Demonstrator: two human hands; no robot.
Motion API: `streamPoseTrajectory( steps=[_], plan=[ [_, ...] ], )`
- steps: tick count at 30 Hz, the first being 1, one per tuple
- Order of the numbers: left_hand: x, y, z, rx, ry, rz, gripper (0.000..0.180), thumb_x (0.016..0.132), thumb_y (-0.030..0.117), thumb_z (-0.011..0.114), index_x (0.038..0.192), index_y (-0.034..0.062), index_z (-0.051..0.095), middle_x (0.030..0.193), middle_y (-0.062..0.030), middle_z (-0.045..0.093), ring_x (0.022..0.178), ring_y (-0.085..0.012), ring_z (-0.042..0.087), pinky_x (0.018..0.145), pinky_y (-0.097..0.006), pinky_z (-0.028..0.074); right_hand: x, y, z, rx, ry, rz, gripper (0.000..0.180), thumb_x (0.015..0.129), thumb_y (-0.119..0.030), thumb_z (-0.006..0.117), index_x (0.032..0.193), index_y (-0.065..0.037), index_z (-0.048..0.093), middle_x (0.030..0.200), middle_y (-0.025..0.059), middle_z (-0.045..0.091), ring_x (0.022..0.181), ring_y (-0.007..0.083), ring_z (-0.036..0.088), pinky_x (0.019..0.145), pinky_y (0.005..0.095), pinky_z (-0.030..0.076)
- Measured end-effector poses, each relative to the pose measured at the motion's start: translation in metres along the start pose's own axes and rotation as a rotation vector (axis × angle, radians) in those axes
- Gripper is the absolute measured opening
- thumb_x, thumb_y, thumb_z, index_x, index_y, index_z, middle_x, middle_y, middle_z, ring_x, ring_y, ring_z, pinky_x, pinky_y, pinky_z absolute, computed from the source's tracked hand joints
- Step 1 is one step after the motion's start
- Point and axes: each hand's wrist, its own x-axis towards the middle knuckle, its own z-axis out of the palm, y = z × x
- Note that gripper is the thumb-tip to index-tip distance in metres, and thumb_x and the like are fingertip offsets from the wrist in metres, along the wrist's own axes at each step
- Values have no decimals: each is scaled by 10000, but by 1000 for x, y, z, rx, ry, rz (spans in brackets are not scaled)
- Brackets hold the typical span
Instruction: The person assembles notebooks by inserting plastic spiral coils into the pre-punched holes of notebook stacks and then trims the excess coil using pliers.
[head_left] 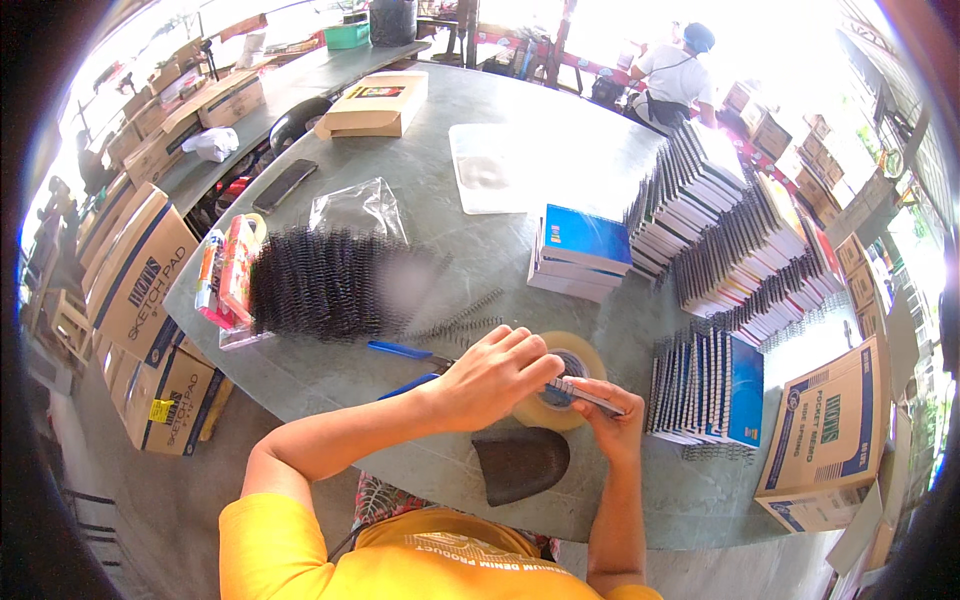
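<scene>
A small notebook (592,396), seen edge-on with a dark coil-like edge, is held up between my hands. My right hand (615,425) is closed on its right end, thumb along the edge. At the other end, my left hand (503,378) has its fingers curled and pressed together against the notebook; the fingertips are partly hidden. A blue-handled tool (402,350) like pliers lies beside my left wrist, its head hidden. Beneath the hands is a wide roll of tape (592,350). Closer to me rests a dark half-round pad (520,466).
A pile of black binding coils (325,285) lies left, with loose coils (460,318) beside it. Blue notebooks (582,240) stand ahead; stacked spiral notebooks (690,190) and blue-covered ones (740,390) fill the right. A carton (825,440) is at the right edge. A person (675,80) is beyond.
</scene>
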Motion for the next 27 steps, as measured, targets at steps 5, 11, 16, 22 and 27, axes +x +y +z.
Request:
streamPoseTrajectory(
  steps=[5,11,16,22,27],
  plan=[
    [2,-5,3,32,-16,-20,232,800,205,639,969,85,534,939,-67,554,893,-226,536,801,-375,398,-2,-2,-1,33,32,18,253,767,-18,711,1018,-13,682,993,89,688,904,129,625,806,261,488],
    [0,-5,4,63,-35,43,283,798,224,666,1025,105,548,957,-25,580,885,-208,548,818,-372,398,0,-1,1,-22,12,-55,241,776,-15,703,1016,-9,681,983,83,690,897,122,623,792,246,489],
    [15,3,11,20,163,1,198,770,209,684,919,130,581,851,1,572,833,-193,553,801,-359,398,-1,0,-4,14,23,-48,238,792,3,679,1029,-26,682,997,78,686,900,121,620,794,244,492],
    [11,-3,7,32,72,13,211,750,228,699,904,133,590,834,4,560,829,-199,555,788,-348,403,0,5,-3,40,4,-29,249,806,18,657,1047,-38,679,999,58,682,897,102,606,787,235,492],
    [19,5,9,-34,149,44,149,772,185,678,877,123,594,787,1,581,801,-199,566,775,-351,401,-3,2,-5,34,11,-19,248,816,32,638,1051,-35,677,1004,47,678,896,93,602,771,229,494]
  ],
)
